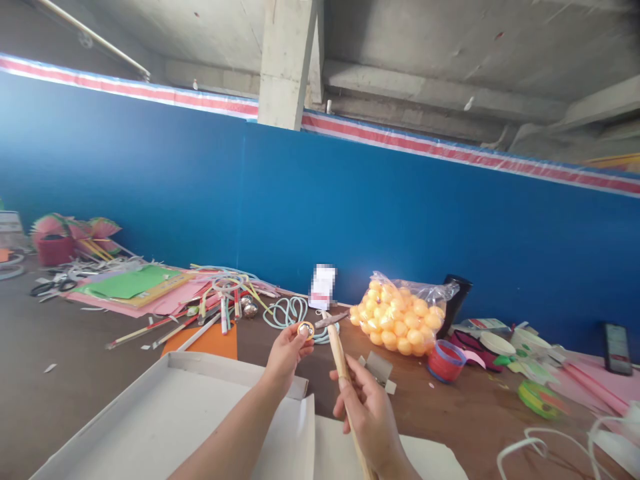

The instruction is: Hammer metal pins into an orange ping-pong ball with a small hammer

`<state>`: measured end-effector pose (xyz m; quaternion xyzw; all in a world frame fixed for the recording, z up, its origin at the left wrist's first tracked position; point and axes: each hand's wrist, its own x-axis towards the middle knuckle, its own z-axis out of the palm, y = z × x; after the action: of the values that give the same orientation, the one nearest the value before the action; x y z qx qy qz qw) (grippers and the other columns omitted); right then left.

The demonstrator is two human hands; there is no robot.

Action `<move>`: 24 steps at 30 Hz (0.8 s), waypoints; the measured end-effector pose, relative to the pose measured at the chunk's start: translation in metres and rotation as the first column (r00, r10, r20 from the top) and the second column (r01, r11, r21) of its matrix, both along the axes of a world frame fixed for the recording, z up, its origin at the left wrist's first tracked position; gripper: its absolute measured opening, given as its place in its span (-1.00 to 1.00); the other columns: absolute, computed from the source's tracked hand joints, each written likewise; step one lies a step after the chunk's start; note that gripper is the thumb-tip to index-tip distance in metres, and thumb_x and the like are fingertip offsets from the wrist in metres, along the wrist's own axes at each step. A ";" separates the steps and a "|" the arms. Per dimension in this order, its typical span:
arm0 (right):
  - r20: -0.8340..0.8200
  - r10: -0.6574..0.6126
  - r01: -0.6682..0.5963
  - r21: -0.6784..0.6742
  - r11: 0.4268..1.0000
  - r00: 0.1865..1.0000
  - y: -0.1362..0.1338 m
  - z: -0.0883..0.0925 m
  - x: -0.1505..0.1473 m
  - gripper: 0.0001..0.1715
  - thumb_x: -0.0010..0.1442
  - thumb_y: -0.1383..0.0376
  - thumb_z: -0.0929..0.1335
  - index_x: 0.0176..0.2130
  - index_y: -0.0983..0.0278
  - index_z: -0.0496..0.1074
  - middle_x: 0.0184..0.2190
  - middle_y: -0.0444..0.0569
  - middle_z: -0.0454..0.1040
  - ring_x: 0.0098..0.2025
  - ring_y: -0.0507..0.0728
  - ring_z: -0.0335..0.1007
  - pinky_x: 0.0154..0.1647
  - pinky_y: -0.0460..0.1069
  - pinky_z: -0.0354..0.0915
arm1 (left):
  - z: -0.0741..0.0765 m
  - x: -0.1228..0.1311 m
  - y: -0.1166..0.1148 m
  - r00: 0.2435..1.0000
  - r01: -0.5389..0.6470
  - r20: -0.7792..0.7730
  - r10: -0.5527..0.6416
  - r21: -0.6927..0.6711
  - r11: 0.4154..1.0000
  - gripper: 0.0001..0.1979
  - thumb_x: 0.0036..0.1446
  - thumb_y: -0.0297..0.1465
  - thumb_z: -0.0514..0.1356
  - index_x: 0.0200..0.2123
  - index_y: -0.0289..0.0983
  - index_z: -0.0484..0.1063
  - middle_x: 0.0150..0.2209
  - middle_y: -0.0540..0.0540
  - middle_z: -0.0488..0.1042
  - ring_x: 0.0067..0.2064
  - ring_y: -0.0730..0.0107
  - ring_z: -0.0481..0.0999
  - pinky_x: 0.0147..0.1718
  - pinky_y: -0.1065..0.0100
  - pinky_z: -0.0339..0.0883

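Note:
My left hand [287,350] pinches a small orange half-ball [305,329] with a shiny inside, held up above the table. My right hand [367,407] grips a long wooden stick [340,357] near its middle. The stick's upper end carries a grey metal tip [330,320] that points toward the orange piece and nearly touches it. Both hands hover over the brown table [75,380], just beyond a white cardboard box [165,413].
A clear bag of orange balls [400,320] lies behind the hands. Light blue cord [290,310], coloured sticks, green and pink paper [130,283] sit to the left. A red tape roll [445,360], a black cup [457,300], a phone [616,347] lie right. A blue wall backs the table.

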<state>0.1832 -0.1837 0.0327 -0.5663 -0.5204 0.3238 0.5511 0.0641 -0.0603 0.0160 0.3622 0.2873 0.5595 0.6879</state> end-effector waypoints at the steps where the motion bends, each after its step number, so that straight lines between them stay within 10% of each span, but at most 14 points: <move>1: -0.001 0.007 -0.007 -0.008 1.000 1.000 0.000 0.000 0.000 -0.43 0.14 0.11 0.25 0.11 0.24 0.19 -0.20 0.09 0.44 -0.58 -0.01 0.33 -0.78 -0.17 0.21 | 0.000 0.000 0.000 1.000 -0.001 -0.004 0.001 0.002 1.000 -0.67 -0.07 -0.29 0.29 -0.24 -0.33 0.40 -0.34 -0.09 0.41 -0.41 0.53 0.45 -0.42 0.49 0.37; 24: -0.026 0.024 -0.025 -0.021 0.999 0.999 0.001 -0.002 -0.003 -0.40 0.12 0.09 0.26 0.10 0.30 0.21 -0.24 0.10 0.46 -0.62 -0.02 0.31 -0.80 -0.17 0.20 | -0.002 0.000 0.002 0.998 -0.050 0.023 0.050 -0.023 0.998 -0.71 -0.10 -0.34 0.31 -0.29 -0.34 0.41 -0.40 -0.07 0.43 -0.44 0.53 0.46 -0.44 0.48 0.39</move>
<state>0.1802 -0.1831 0.0312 -0.5614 -0.5166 0.3435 0.5477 0.0643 -0.0582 0.0137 0.3406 0.2945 0.5776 0.6809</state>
